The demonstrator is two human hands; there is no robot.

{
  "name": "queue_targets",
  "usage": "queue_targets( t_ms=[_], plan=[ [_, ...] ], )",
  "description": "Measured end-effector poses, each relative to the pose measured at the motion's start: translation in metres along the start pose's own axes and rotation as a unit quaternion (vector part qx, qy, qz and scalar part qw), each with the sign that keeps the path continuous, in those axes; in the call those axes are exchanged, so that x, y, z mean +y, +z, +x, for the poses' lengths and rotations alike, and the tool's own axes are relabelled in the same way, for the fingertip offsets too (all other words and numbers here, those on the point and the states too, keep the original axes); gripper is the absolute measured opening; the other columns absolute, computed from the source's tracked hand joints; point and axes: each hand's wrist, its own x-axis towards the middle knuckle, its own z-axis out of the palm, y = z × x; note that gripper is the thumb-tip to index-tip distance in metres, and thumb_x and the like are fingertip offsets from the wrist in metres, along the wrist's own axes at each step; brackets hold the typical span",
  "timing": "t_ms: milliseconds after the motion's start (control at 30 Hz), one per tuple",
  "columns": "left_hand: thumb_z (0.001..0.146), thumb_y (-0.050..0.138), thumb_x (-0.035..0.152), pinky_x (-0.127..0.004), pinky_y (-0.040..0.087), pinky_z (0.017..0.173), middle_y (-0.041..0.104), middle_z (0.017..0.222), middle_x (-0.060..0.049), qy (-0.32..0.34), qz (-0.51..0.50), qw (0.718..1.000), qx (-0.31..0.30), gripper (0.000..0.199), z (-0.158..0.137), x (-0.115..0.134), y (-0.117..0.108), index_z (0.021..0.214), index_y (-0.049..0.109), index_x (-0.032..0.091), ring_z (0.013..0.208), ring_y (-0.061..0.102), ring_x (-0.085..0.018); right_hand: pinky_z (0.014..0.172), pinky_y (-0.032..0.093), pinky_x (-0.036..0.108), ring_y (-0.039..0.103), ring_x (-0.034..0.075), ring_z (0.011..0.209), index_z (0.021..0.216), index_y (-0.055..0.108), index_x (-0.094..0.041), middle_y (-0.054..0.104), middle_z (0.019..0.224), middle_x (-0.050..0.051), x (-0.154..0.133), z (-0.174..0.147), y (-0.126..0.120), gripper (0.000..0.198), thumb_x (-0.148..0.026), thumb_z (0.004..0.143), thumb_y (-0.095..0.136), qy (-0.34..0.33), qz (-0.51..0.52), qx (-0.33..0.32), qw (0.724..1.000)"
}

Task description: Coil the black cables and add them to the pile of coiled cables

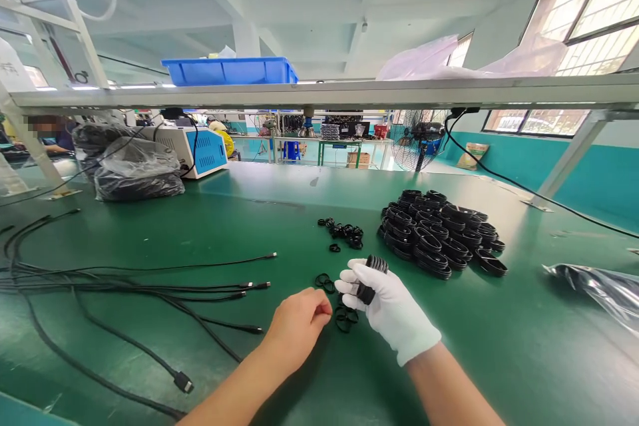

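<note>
My right hand (pixel 387 306), in a white glove, is closed around a coiled black cable (pixel 377 265) just above the table. To its left is my bare left hand (pixel 299 323), thumb and fingers pinched together; whatever may be between the fingertips is hidden. Small black bands (pixel 345 317) lie on the green table between and under my hands, with another few bands (pixel 324 282) just beyond. Farther out is a small heap of the same black bands (pixel 349 233). Several uncoiled black cables (pixel 200 287) with plug ends stretch in from the left.
A large pile of coiled cables (pixel 439 233) sits at the right. A clear plastic bag (pixel 599 289) lies at the right edge. Bagged black goods (pixel 140 173) and a blue-and-white machine (pixel 202 150) stand at back left. A shelf (pixel 339 94) with a blue bin (pixel 229 72) spans overhead.
</note>
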Motion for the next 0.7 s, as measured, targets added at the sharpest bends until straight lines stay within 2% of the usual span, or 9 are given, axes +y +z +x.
queue_targets(
  t_ms=[167,267,367,433,500,567,700],
  plan=[
    [0.072,0.052,0.017,-0.027,0.034,0.065,0.058,0.08,0.001,0.002,-0.019,1.0,0.002,0.007,0.016,0.002,0.015,0.07,0.057,0.021,0.073,0.053,-0.018,0.066,0.049,0.03,0.065,0.021,0.079,0.094,0.05,-0.018,0.063,0.08,0.003,-0.001,-0.002,-0.002,0.041,-0.033,0.064,0.073,-0.002,-0.021,-0.021,1.0],
    [0.077,0.045,0.019,-0.027,0.034,0.066,0.052,0.078,0.001,-0.016,-0.064,0.998,0.017,0.009,0.013,0.0,0.005,0.07,0.052,0.02,0.073,0.05,-0.017,0.062,0.049,0.026,0.064,0.017,0.076,0.094,0.047,-0.019,0.061,0.08,0.001,-0.003,-0.004,-0.001,0.037,-0.033,0.067,0.069,-0.016,-0.077,-0.014,0.997],
    [0.083,0.037,0.028,-0.025,0.036,0.06,0.044,0.065,0.003,-0.042,-0.133,0.99,0.004,0.015,0.002,-0.001,-0.011,0.073,0.045,0.02,0.063,0.045,-0.014,0.045,0.042,0.021,0.059,0.012,0.058,0.087,0.048,-0.017,0.055,0.065,-0.002,0.001,-0.007,0.009,0.032,-0.025,0.063,0.069,-0.024,-0.141,-0.001,0.99],
    [0.084,0.038,0.032,-0.023,0.035,0.057,0.041,0.061,0.005,-0.065,-0.249,0.966,-0.014,0.017,-0.006,0.0,-0.016,0.072,0.042,0.019,0.058,0.041,-0.012,0.038,0.035,0.02,0.053,0.011,0.048,0.081,0.05,-0.017,0.052,0.058,-0.004,0.007,-0.01,0.019,0.028,-0.018,0.058,0.066,-0.009,-0.187,-0.013,0.982],
    [0.08,0.046,0.031,-0.022,0.033,0.056,0.043,0.061,0.005,-0.092,-0.397,0.913,-0.016,0.017,-0.015,0.001,-0.015,0.07,0.043,0.018,0.056,0.04,-0.01,0.036,0.031,0.019,0.049,0.009,0.043,0.077,0.05,-0.017,0.05,0.053,-0.005,0.016,-0.013,0.029,0.024,-0.014,0.056,0.061,0.008,-0.244,-0.03,0.969],
    [0.074,0.054,0.03,-0.021,0.031,0.055,0.045,0.061,0.004,-0.109,-0.491,0.864,-0.001,0.018,-0.024,0.001,-0.009,0.067,0.044,0.017,0.055,0.04,-0.009,0.035,0.029,0.019,0.044,0.008,0.04,0.076,0.048,-0.018,0.045,0.047,-0.007,0.026,-0.015,0.033,0.021,-0.015,0.057,0.056,0.009,-0.293,-0.033,0.955],
    [0.066,0.054,0.034,-0.022,0.033,0.052,0.049,0.061,0.002,-0.119,-0.524,0.843,0.022,0.019,-0.038,0.001,-0.004,0.07,0.047,0.016,0.053,0.045,-0.01,0.036,0.025,0.021,0.037,0.008,0.037,0.074,0.046,-0.021,0.04,0.044,-0.008,0.047,-0.013,0.025,0.017,-0.021,0.059,0.054,-0.005,-0.365,0.007,0.931]
  ],
)
